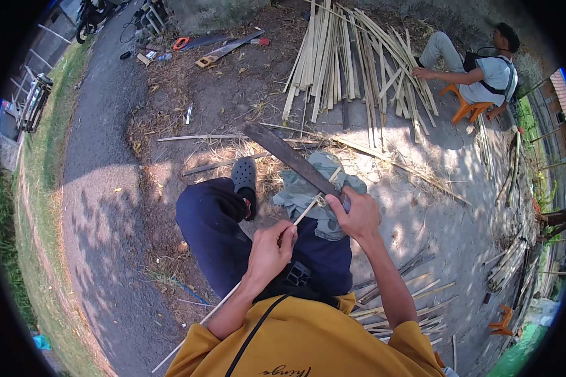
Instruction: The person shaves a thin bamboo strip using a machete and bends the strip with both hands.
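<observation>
My left hand (270, 252) is closed around a thin bamboo strip (305, 212), which runs back under my left forearm to the lower left. My right hand (360, 217) grips a long dark machete (286, 154), its blade pointing up and to the left. The blade lies across the strip near my right thumb. Pale curled shavings (321, 200) cling where the two meet. Beneath them a grey-green cloth (290, 191) is draped over my right leg. The machete's handle is mostly hidden in my right hand.
A large pile of split bamboo strips (324, 63) lies ahead, with more strips (415, 308) at my right side. Handsaws (226, 50) rest on the ground at the far left. Another person (478, 72) sits on an orange stool (464, 108) at the far right.
</observation>
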Demonstrator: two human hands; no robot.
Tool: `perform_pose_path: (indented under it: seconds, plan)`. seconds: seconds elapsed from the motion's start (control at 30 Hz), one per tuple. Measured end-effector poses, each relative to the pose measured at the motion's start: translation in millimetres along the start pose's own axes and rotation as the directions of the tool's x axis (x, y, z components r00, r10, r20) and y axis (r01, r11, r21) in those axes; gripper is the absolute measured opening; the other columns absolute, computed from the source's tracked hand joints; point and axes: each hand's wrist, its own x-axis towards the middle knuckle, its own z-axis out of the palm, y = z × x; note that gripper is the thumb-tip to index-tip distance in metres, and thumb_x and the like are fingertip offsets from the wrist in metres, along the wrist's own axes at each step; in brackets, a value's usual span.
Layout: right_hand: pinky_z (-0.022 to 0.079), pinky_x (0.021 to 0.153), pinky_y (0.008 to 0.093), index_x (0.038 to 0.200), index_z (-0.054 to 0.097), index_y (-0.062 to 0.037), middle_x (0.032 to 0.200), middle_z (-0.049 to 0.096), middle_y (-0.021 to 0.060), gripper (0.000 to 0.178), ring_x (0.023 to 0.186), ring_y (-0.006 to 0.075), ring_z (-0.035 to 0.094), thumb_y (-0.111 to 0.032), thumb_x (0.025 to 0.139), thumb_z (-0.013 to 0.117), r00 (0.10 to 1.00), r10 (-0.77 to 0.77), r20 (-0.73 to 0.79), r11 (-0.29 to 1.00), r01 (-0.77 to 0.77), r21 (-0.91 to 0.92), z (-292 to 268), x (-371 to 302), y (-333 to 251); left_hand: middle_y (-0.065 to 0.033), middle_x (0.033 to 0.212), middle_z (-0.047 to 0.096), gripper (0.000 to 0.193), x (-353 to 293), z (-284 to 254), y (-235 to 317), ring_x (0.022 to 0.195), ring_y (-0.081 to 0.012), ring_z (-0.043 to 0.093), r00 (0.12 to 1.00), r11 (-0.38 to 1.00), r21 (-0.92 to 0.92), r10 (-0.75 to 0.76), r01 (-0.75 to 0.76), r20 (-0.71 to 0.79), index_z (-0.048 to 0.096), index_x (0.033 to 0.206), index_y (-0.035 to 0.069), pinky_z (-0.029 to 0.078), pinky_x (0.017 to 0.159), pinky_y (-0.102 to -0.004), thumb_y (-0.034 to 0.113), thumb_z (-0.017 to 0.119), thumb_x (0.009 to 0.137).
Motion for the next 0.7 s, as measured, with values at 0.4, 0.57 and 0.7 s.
perform_pose_path:
  seconds: [0.4, 0.57, 0.7]
  plan:
    - [0.050, 0.067, 0.0525, 0.100, 0.075, -0.0011, 0.067, 0.066, 0.0200, 0.055, 0.068, 0.0440, 0.067, -0.055, 0.095, 0.070, 0.998, 0.033, -0.050, 0.999, -0.031, 0.040, 3, -6, 5, -0.0169, 0.067, 0.064, 0.012, -14, 6, -3, 0.053, -0.0225, 0.060, 0.998, 0.998, 0.020, 0.066, -0.066, -0.021, 0.073, 0.099, -0.002, 0.044, 0.055, -0.0350, 0.005, 0.063, 0.100]
    - [0.052, 0.065, 0.0539, 0.099, 0.075, -0.0040, 0.067, 0.067, 0.0214, 0.056, 0.069, 0.0455, 0.069, -0.060, 0.095, 0.068, 0.997, -0.010, -0.075, 1.000, 0.008, -0.020, 9, -16, 2, -0.0185, 0.068, 0.064, 0.011, 9, 20, -2, 0.053, -0.0232, 0.061, 0.994, 0.994, 0.005, 0.107, -0.107, -0.031, 0.073, 0.099, -0.003, 0.046, 0.056, -0.0356, 0.004, 0.064, 0.100]
    - [0.055, 0.063, 0.0557, 0.097, 0.075, -0.0067, 0.066, 0.068, 0.0220, 0.059, 0.068, 0.0453, 0.072, -0.065, 0.095, 0.066, 0.996, -0.003, -0.092, 0.999, -0.002, -0.054, 5, -10, 9, -0.0149, 0.067, 0.065, 0.013, 9, 16, -3, 0.051, -0.0180, 0.055, 0.998, 0.998, 0.034, 0.053, -0.054, 0.039, 0.074, 0.097, -0.002, 0.043, 0.053, -0.0344, 0.007, 0.065, 0.101]
